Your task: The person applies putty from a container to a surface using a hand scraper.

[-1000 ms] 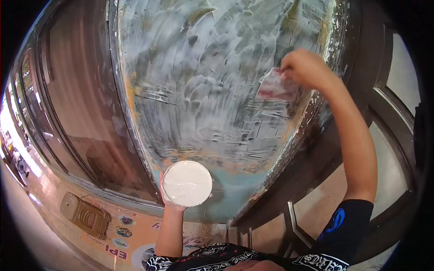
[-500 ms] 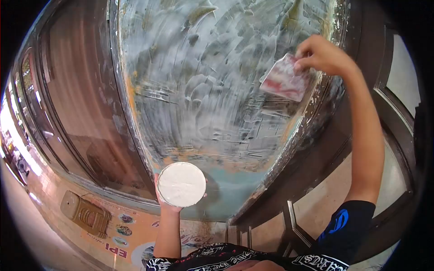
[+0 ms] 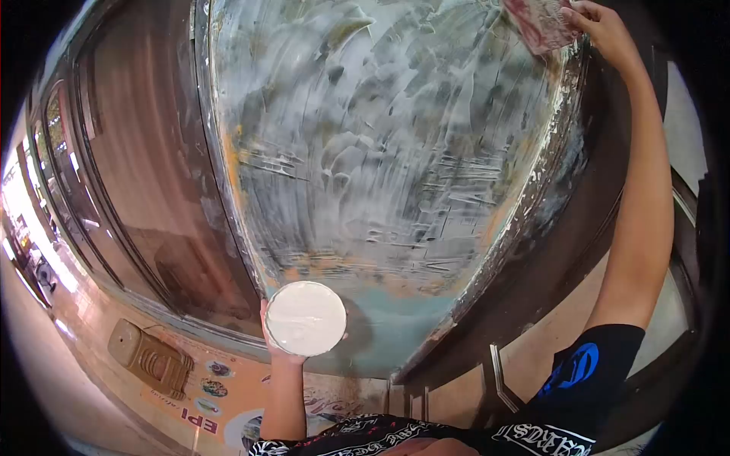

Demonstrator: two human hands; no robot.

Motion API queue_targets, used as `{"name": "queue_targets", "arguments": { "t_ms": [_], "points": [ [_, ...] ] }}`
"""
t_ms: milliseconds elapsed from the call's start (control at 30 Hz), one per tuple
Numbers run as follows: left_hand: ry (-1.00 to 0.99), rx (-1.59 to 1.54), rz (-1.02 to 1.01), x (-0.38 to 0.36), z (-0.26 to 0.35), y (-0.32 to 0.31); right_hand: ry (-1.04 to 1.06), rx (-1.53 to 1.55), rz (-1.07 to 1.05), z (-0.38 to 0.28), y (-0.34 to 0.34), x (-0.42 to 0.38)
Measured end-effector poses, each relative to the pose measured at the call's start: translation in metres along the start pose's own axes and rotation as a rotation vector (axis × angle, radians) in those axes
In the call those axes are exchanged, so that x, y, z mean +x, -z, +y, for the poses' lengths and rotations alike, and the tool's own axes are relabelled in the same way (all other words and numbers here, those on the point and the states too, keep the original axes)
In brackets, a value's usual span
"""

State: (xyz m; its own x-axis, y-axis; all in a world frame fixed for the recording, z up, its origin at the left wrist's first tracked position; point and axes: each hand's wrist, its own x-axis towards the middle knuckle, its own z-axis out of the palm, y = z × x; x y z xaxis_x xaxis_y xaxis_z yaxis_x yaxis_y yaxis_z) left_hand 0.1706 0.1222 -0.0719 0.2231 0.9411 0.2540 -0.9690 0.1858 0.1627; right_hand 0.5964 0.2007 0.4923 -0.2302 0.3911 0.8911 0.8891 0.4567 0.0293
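My left hand (image 3: 283, 356) is closed around a round tub of white putty (image 3: 306, 319), low in front of the panel; most of the fingers are hidden behind the tub. At the upper right, my right hand (image 3: 606, 34) pinches a flat putty spreader (image 3: 541, 24), reddish and smeared with white. The spreader is near the panel's right edge, and its upper part is cut off by the frame. Streaky white-grey putty covers much of the upright panel (image 3: 380, 197), with orange patches and a bare blue-green strip at the bottom.
Dark brown wooden framing (image 3: 144, 167) with glass stands left of the panel, and more dark framing (image 3: 525, 266) runs along its right. On the floor lie a brown plastic piece (image 3: 152, 359) and a printed orange banner (image 3: 199, 399). A bright opening shows at the far left.
My right hand has moved up and to the right with the spreader, from over the panel to its upper right edge. My left hand still holds the tub in nearly the same place.
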Motion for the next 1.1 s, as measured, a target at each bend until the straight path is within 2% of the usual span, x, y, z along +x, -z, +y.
{"name": "queue_targets", "arguments": {
  "t_ms": [33, 67, 100, 167, 233, 300, 367, 433, 500, 533, 567, 633, 700, 733, 767, 800, 833, 867, 900, 967, 1100],
  "points": [
    [0.001, -0.003, 0.002, -0.001, 0.001, 0.0, 0.162, 0.067, -0.088, 0.003, -0.009, 0.0],
    [-0.003, -0.002, 0.0, -0.001, 0.001, -0.001, 0.169, 0.086, -0.218, 0.008, -0.022, -0.008],
    [-0.007, -0.003, 0.0, 0.0, 0.0, -0.003, 0.176, 0.105, -0.349, -0.026, -0.04, -0.03],
    [0.015, -0.03, 0.013, -0.001, -0.003, -0.001, 0.26, -0.022, -0.43, -0.058, -0.074, -0.062],
    [-0.037, -0.056, 0.07, 0.002, -0.003, 0.002, 0.256, -0.085, -0.408, -0.043, -0.089, -0.061],
    [0.012, -0.045, -0.006, 0.004, -0.004, -0.005, 0.266, -0.155, -0.366, -0.025, -0.082, -0.042],
    [0.028, 0.055, -0.101, 0.002, -0.004, -0.004, 0.189, -0.099, -0.109, 0.011, -0.06, -0.024],
    [0.018, 0.019, -0.089, -0.001, -0.002, -0.008, 0.117, -0.102, -0.074, 0.056, -0.031, -0.003],
    [-0.007, -0.022, -0.032, -0.003, 0.0, -0.004, -0.052, 0.112, 0.002, 0.046, -0.019, -0.017],
    [0.01, 0.046, -0.077, -0.002, 0.0, -0.004, -0.178, 0.169, -0.049, 0.041, -0.018, -0.022],
    [0.011, 0.041, -0.061, -0.003, -0.001, -0.005, -0.184, 0.171, -0.064, 0.035, -0.025, -0.033],
    [0.052, -0.011, -0.004, -0.005, 0.0, -0.01, -0.134, 0.595, -0.188, 0.002, -0.052, -0.067],
    [0.061, 0.05, -0.004, -0.006, 0.0, -0.013, -0.29, 0.844, -0.389, -0.043, -0.092, -0.118],
    [0.041, 0.043, 0.08, -0.006, 0.0, -0.009, -0.475, 0.802, -0.321, -0.096, -0.111, -0.159],
    [0.019, 0.032, 0.159, -0.007, -0.001, -0.007, -0.308, 0.898, -0.464, -0.093, -0.15, -0.195],
    [0.007, 0.027, 0.176, -0.009, 0.0, -0.011, -0.52, 1.245, -0.574, -0.127, -0.172, -0.239],
    [0.072, -0.005, 0.105, -0.012, -0.001, -0.018, -0.391, 1.13, -0.65, -0.138, -0.202, -0.275],
    [0.141, -0.034, 0.032, -0.015, -0.001, -0.025, -0.53, 1.351, -0.759, -0.153, -0.236, -0.314],
    [0.155, -0.134, 0.101, -0.017, -0.001, -0.032, -0.546, 1.282, -0.923, -0.177, -0.241, -0.327],
    [0.15, -0.18, 0.136, -0.02, -0.001, -0.032, -0.71, 1.496, -0.897, -0.206, -0.268, -0.36],
    [0.157, -0.076, 0.008, -0.037, 0.001, -0.031, -0.773, 1.529, -0.94, -0.225, -0.295, -0.381]
  ]
}}
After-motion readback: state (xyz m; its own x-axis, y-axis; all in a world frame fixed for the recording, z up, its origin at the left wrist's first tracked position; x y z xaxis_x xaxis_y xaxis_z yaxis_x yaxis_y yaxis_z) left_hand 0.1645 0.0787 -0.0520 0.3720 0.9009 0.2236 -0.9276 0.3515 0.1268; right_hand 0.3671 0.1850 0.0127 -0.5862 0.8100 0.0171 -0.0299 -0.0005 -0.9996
